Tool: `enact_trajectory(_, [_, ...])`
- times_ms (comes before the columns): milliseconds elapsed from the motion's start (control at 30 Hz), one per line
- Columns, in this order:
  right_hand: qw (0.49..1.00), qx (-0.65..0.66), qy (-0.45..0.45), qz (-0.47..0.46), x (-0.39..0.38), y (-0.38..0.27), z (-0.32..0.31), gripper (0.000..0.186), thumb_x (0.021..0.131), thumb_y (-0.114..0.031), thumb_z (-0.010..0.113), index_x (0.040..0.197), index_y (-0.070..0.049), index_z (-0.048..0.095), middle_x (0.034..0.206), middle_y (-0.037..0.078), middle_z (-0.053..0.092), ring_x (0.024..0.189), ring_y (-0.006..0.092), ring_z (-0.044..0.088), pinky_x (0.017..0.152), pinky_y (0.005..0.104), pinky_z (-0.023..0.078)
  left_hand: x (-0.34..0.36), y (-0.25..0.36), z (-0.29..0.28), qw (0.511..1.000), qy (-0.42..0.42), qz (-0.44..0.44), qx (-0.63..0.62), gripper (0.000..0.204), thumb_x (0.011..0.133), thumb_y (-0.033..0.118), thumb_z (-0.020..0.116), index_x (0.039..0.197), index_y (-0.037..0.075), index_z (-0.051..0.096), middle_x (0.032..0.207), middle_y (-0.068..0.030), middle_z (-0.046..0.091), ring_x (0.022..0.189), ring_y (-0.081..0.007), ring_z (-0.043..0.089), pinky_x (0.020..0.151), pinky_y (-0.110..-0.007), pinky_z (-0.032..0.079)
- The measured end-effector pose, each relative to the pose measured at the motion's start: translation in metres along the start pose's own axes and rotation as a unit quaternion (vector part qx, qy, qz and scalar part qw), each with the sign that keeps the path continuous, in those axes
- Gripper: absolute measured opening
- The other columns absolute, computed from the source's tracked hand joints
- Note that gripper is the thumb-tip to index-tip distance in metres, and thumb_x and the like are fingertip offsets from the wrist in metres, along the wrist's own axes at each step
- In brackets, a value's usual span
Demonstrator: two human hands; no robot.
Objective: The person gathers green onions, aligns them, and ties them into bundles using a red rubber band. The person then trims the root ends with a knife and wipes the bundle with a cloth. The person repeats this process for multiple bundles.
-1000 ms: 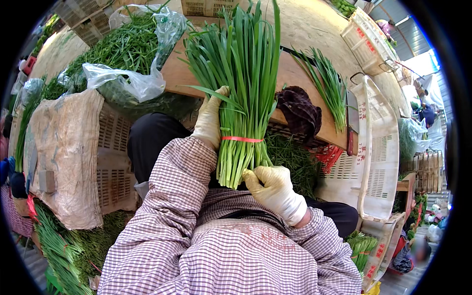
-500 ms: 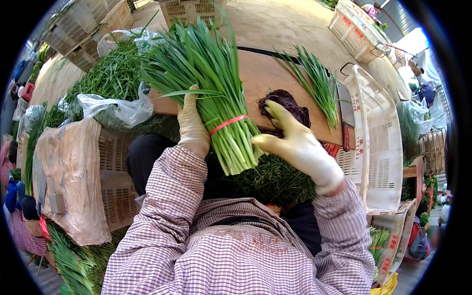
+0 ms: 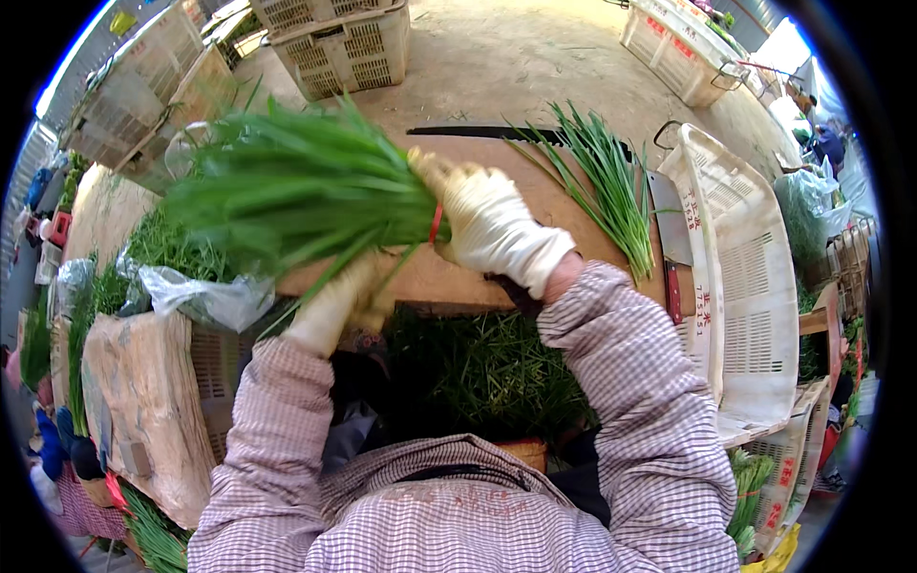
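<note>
A thick bunch of green garlic chives [image 3: 296, 181] lies sideways over the board, leaves to the left and blurred by motion. My gloved right hand [image 3: 497, 224] is closed round its stem end, by the red band [image 3: 437, 223]. My gloved left hand [image 3: 339, 301] is under the bunch at its near side; its fingers are smeared, so their grip is unclear. On the wooden board [image 3: 583, 224], a smaller heap of loose chives [image 3: 611, 181] lies at right beside a cleaver [image 3: 671, 224] with a red handle. A dark purple bundle [image 3: 519, 292] is mostly hidden beneath my right wrist.
A white plastic crate [image 3: 750, 286] stands close right of the board. Loose greens [image 3: 487, 368] lie below the board's near edge. At left are a plastic bag [image 3: 205, 298] with greens and a cloth-covered crate [image 3: 148, 401]. Stacked crates [image 3: 339, 57] stand beyond the board.
The bunch has turned from upright to sideways, leaves swinging left. My right hand has moved from beside the stems to grip them; my left hand has dropped lower. The purple bundle has become mostly covered.
</note>
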State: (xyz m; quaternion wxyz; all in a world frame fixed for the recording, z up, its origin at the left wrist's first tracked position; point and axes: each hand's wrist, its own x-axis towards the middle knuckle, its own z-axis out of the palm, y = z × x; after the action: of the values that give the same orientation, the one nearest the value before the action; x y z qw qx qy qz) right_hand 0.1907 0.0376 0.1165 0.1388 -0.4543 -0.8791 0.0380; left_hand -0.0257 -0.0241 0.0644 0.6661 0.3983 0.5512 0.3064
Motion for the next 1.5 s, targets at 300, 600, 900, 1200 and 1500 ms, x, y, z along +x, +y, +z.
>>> enact_trajectory(300, [0.996, 0.016, 0.085, 0.023, -0.05, 0.045, 0.031, 0.08, 0.071, -0.028, 0.07, 0.139, -0.012, 0.031, 0.141, 0.012, 0.037, 0.128, 0.0291, 0.037, 0.106, 0.0504, 0.024, -0.023, 0.123, 0.022, 0.784, 0.147, 0.391, 0.46, 0.061, 0.077, 0.016, 0.071, 0.13, 0.002, 0.045, 0.126, -0.0143, 0.053, 0.115, -0.0254, 0.051, 0.096, -0.034, 0.041])
enact_trajectory(600, [0.964, 0.009, -0.021, 0.267, -0.129, 0.083, 0.051, 0.061, 0.071, -0.039, 0.07, 0.119, -0.004, 0.053, 0.113, 0.015, 0.058, 0.105, 0.0312, 0.054, 0.087, 0.0417, 0.042, 0.079, 0.076, 0.094, 0.512, -0.011, 0.188, 0.838, 0.128, 0.05, 0.066, 0.074, 0.146, 0.016, 0.005, 0.146, -0.0216, 0.022, 0.136, -0.0393, 0.017, 0.106, -0.062, 0.009])
enact_trajectory(900, [0.899, 0.201, 0.218, 0.323, -0.152, 0.124, 0.026, 0.033, 0.072, -0.029, 0.069, 0.094, -0.005, 0.067, 0.093, 0.013, 0.064, 0.09, 0.0314, 0.06, 0.081, 0.0388, 0.047, 0.087, 0.099, 0.076, 0.629, -0.06, 0.177, 0.755, 0.109, 0.052, 0.034, 0.08, 0.142, 0.012, 0.022, 0.107, -0.0202, 0.056, 0.103, -0.0362, 0.054, 0.095, -0.042, 0.039])
enact_trajectory(1200, [0.855, 0.378, 0.22, 0.278, -0.084, 0.07, 0.06, 0.058, 0.084, -0.043, 0.06, 0.122, -0.001, 0.052, 0.112, 0.02, 0.059, 0.108, 0.0346, 0.055, 0.093, 0.0365, 0.042, 0.075, 0.08, 0.104, 0.688, -0.183, 0.194, 0.675, 0.106, 0.053, 0.039, 0.078, 0.139, 0.004, 0.026, 0.106, -0.0245, 0.057, 0.099, -0.0372, 0.057, 0.086, -0.04, 0.046])
enact_trajectory(1500, [0.838, 0.345, 0.063, 0.418, -0.081, 0.102, 0.076, 0.051, 0.09, -0.051, 0.042, 0.094, -0.005, 0.063, 0.093, 0.02, 0.064, 0.092, 0.0388, 0.059, 0.081, 0.0443, 0.046, 0.068, 0.065, 0.116, 0.565, -0.084, 0.272, 0.775, 0.113, 0.051, 0.039, 0.079, 0.142, 0.006, 0.019, 0.137, -0.0216, 0.035, 0.125, -0.0338, 0.038, 0.103, -0.053, 0.027])
